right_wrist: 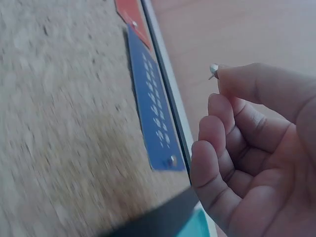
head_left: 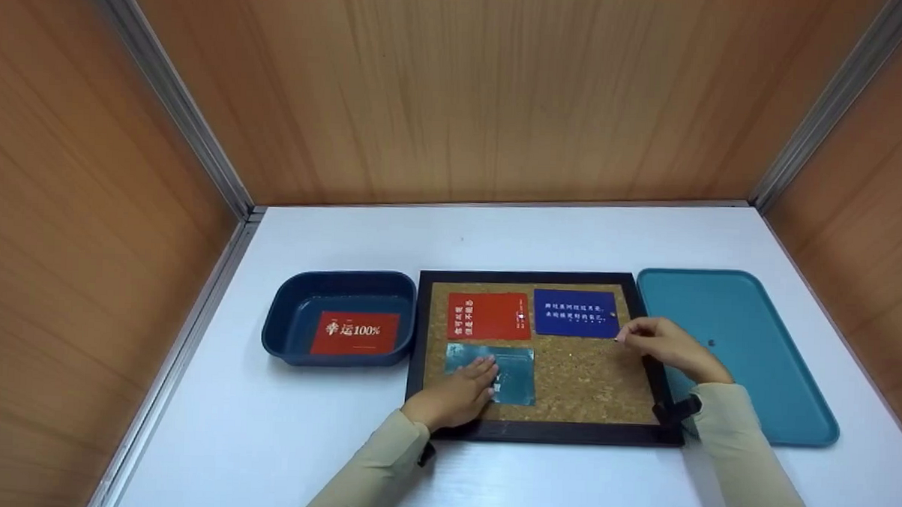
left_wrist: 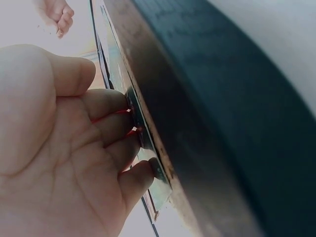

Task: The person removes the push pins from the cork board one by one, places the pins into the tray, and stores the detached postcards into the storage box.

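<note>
A black-framed cork board point(head_left: 589, 386) lies on the white table. My left hand point(head_left: 457, 392) rests its fingers on a teal card point(head_left: 519, 383) at the board's lower left, hiding part of it. Between the thumb and index finger of my right hand point(head_left: 673, 347) is a thumbtack point(right_wrist: 214, 70), held above the board's right side with its pin showing. Above the teal card lies a red card point(head_left: 494, 307), and to its right a blue card point(head_left: 568, 325). A tack head point(right_wrist: 172, 160) shows at the blue card's corner, another tack point(right_wrist: 134, 23) on the red card.
Left of the board stands a dark blue bin point(head_left: 283, 338) with a red card point(head_left: 380, 341) lying inside. A teal tray point(head_left: 769, 385) sits to the right, bearing a small dark spot. Wood-grain panels point(head_left: 501, 98) enclose the table's back and sides.
</note>
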### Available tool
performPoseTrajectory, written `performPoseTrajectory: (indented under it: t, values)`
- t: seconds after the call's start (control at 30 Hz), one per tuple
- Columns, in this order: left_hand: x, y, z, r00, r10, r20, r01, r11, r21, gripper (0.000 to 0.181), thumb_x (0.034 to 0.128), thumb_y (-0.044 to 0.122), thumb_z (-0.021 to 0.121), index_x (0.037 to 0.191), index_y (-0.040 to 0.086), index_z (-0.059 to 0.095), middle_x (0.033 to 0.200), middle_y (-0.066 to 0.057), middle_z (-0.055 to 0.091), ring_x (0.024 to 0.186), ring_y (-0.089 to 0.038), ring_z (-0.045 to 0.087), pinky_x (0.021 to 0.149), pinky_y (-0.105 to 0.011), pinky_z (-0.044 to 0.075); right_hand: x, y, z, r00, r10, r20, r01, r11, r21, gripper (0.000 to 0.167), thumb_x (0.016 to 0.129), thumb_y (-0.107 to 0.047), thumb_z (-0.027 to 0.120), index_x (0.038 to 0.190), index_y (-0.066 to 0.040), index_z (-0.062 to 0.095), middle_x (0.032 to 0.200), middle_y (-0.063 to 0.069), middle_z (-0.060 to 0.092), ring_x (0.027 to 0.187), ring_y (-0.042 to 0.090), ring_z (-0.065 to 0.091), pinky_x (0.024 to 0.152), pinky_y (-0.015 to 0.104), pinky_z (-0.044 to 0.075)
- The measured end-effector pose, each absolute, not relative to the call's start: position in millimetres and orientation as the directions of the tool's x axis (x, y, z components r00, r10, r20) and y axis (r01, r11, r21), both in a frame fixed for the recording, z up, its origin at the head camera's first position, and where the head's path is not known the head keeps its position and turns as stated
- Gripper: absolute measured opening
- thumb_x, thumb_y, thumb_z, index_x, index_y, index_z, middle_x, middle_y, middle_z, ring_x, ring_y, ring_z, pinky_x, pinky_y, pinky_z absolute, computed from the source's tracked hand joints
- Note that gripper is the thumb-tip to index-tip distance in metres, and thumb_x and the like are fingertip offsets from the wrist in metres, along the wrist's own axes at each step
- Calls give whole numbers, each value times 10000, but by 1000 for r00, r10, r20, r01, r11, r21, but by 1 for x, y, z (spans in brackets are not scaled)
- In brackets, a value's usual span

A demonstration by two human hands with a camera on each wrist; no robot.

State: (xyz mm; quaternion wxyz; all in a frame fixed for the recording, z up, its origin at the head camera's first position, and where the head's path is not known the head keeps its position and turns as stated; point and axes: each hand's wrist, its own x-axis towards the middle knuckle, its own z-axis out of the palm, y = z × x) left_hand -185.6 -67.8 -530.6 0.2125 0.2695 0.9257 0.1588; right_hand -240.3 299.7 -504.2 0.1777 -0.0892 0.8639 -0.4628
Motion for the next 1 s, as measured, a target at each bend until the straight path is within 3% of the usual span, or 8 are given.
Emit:
performPoseTrajectory:
  t: [0.3, 0.73, 1.0]
  values:
    - [-186, -69, -532, -763, 569, -306, 422, 798, 431, 516, 1061, 326, 299, 1534, 132, 234, 1616, -11, 152, 1494, -195, 135, 1214, -403, 177, -236, 326, -500, -942, -252, -224, 41, 574, -818, 422, 974, -344, 560, 1136, 44, 600, 1041, 124, 599, 861, 145, 527, 755, 326, 488]
    - [-186, -70, -530, -764, 583, -277, 459, 793, 402, 512, 1059, 314, 315, 1524, 107, 264, 1606, -34, 196, 1484, -202, 184, 1203, -398, 220, -231, 364, -504, -963, -151, -222, 82, 622, -779, 461, 988, -358, 529, 1197, 50, 580, 1017, 32, 598, 887, 107, 547, 776, 279, 511]
    - [-186, -69, -530, -765, 572, -296, 445, 801, 399, 516, 1058, 332, 307, 1531, 136, 247, 1611, -8, 173, 1488, -181, 161, 1208, -383, 204, -226, 379, -503, -966, -118, -228, 112, 605, -788, 520, 979, -401, 529, 1222, 58, 566, 1109, 83, 608, 896, 86, 541, 795, 273, 508]
